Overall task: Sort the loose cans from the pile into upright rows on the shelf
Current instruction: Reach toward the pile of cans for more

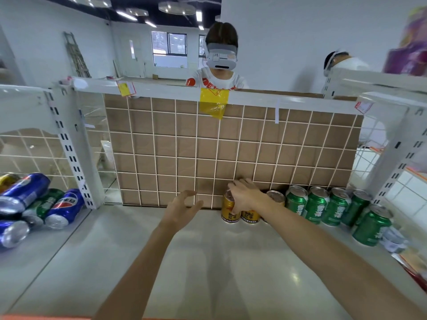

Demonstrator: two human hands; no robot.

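Observation:
A row of upright cans stands along the back of the white shelf (pixel 208 250): gold cans (pixel 230 212) at its left end, then several green cans (pixel 316 207) running right. My right hand (pixel 246 195) reaches over the gold cans, its fingers curled round the top of the middle one (pixel 250 217). To the left of the row my left hand (pixel 182 209) hovers above the shelf with loosely curled fingers and holds nothing. A pile of loose blue and green cans (pixel 34 204) lies on its side at the far left.
A white wire grid over a brown board (pixel 231 146) backs the shelf. White slotted uprights (pixel 71 155) stand at both sides. One green can (pixel 372 228) stands forward at the right, beside packets. Two people with headsets stand beyond the shelf.

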